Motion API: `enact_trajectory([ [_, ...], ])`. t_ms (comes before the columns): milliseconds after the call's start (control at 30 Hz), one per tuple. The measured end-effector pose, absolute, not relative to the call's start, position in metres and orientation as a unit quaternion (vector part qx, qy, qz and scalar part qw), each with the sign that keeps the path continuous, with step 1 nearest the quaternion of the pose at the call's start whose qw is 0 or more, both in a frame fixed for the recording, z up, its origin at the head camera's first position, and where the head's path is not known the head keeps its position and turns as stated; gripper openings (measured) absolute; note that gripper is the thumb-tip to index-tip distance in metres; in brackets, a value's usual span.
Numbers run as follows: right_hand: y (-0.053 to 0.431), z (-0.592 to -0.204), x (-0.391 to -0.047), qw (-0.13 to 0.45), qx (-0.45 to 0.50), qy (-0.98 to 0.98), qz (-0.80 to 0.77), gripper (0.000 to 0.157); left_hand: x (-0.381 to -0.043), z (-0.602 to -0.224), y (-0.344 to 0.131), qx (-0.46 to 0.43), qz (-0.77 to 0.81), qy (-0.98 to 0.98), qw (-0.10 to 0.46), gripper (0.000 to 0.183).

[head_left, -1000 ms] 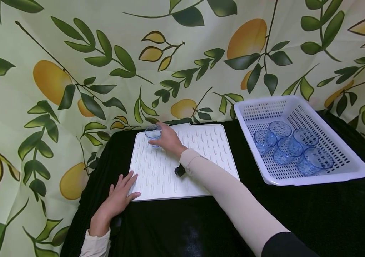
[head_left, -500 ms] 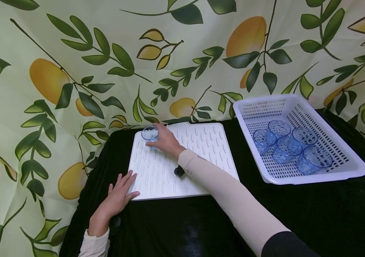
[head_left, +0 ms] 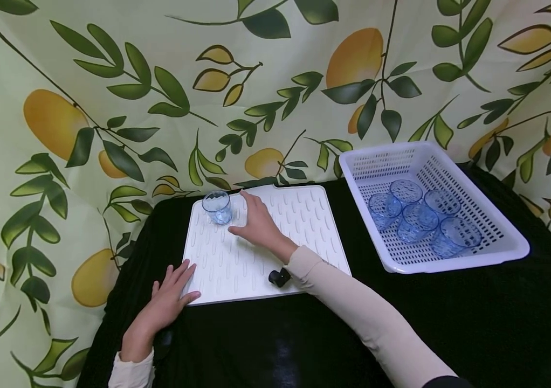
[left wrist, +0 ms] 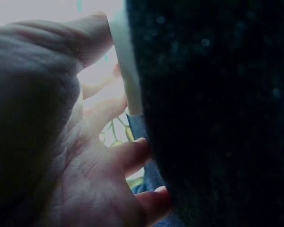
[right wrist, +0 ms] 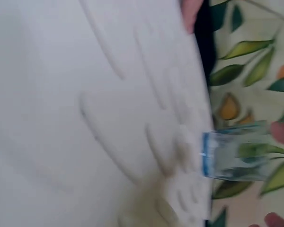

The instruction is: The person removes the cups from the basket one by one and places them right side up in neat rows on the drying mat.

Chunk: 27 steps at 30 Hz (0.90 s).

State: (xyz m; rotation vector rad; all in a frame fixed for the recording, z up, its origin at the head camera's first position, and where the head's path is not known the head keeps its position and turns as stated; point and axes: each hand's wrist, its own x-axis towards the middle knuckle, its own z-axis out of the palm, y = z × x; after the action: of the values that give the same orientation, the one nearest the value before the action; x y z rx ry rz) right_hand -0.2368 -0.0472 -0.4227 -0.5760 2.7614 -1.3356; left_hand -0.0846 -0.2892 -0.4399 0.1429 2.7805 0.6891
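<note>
A clear blue glass [head_left: 217, 207] stands upright at the far left corner of a white ridged mat [head_left: 256, 253]. Just to its right is my right hand [head_left: 259, 222], thumb and fingers spread, with a gap between it and the glass. The right wrist view shows the glass [right wrist: 237, 151] apart from the fingertips [right wrist: 283, 133]. At the mat's near left corner rests my left hand [head_left: 166, 296], its fingers straight along the edge. In the left wrist view its thumb [left wrist: 92, 38] touches the mat's white edge [left wrist: 127, 66].
To the right stands a white slotted basket [head_left: 455, 265] with several blue glasses [head_left: 416, 221] inside. Black cloth [head_left: 266, 345] covers the table. A patterned curtain [head_left: 159, 32] hangs behind. A small black device [head_left: 279, 277] sits at the right wrist.
My right hand has let go of the glass and drawn back to the right. The glass stays on the mat. My left hand keeps its place at the corner. The head view has turned slightly right.
</note>
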Motion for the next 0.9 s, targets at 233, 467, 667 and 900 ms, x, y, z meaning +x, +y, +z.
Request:
enact_trajectory([
  [233, 0.001, -0.405, -0.206, -0.001, -0.195, 0.887, -0.419, 0.085, -0.084, -0.442, -0.289, 0.051, 0.242, 0.960, 0.132, 0.072],
  [467, 0.059, -0.388, -0.181, -0.006, -0.193, 0.899, -0.392, 0.078, -0.087, -0.442, -0.287, 0.047, 0.248, 0.957, 0.140, 0.072],
  [667, 0.110, -0.379, -0.161, -0.022, -0.201, 0.908, -0.368, 0.073, -0.087, -0.444, -0.285, 0.051, 0.252, 0.956, 0.144, 0.073],
  [900, 0.167, -0.377, -0.149, -0.052, -0.186, 0.915, -0.355, 0.058, -0.085, -0.443, -0.289, 0.058, 0.247, 0.959, 0.125, 0.069],
])
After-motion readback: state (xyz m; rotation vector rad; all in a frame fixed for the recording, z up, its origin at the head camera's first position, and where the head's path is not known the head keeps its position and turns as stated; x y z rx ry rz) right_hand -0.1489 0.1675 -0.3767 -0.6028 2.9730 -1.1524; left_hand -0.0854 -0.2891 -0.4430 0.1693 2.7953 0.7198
